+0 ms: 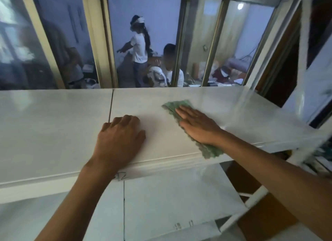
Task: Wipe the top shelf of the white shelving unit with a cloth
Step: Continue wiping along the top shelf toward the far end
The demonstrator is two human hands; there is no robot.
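The white top shelf (53, 124) spans the view, with a thin seam left of centre. A green cloth (175, 105) lies flat on its right half, one end hanging over the front edge. My right hand (197, 125) presses flat on the cloth with fingers straight, pointing toward the back left. My left hand (119, 138) rests on the bare shelf near the front edge, fingers curled down, holding nothing.
A lower white shelf (172, 196) shows below the front edge. A white upright post (303, 48) stands at the right end. Behind the shelf, a glass window with metal frames (106, 43) shows people in another room.
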